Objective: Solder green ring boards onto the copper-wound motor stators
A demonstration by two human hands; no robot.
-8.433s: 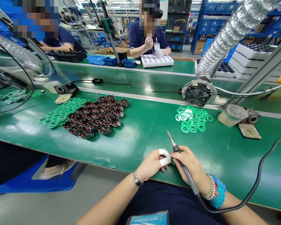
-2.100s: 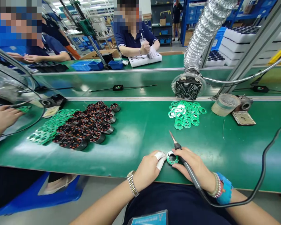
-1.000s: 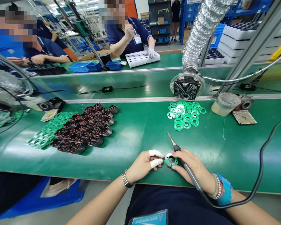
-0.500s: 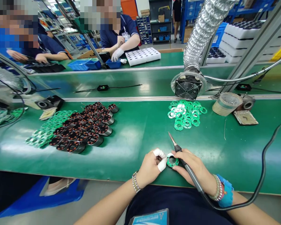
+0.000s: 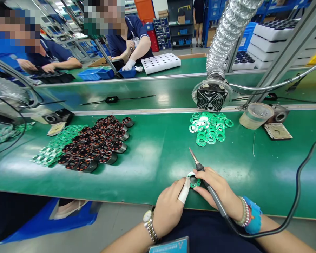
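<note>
The right hand [image 5: 222,189] is partly curled, with a slim soldering iron with a dark handle and bare metal tip [image 5: 212,194] held across it; the tip points up and away from the person, over the bench. The thumb and fingertips of that same hand are also at the right side of a small green ring-shaped circuit board with a white section [image 5: 197,183]. The board is near the front edge of the green bench top [image 5: 147,158], between the two hands, its round opening facing up.

The left hand [image 5: 170,206] is palm down with its fingers drawn together, and a white-wrapped finger reaches the board's left edge — whether it pinches anything cannot be told.

Beyond the iron's tip lies a loose pile of green ring boards [image 5: 211,136], just in front of a round black fan [image 5: 211,99] joined to a silver ribbed duct [image 5: 222,38]. To the right of the pile are a cloudy plastic tub [image 5: 256,116] and a small square tray with a pale pad [image 5: 278,131].

Well to the left, short metal cylinders with copper-coloured windings [image 5: 94,144] stand packed together — beside them spreads a bed of flat green boards [image 5: 51,151]. Across the bench, a person's gloved hand [image 5: 129,65] is at a blue bin [image 5: 127,73], near a white block with dark holes [image 5: 160,64].
</note>
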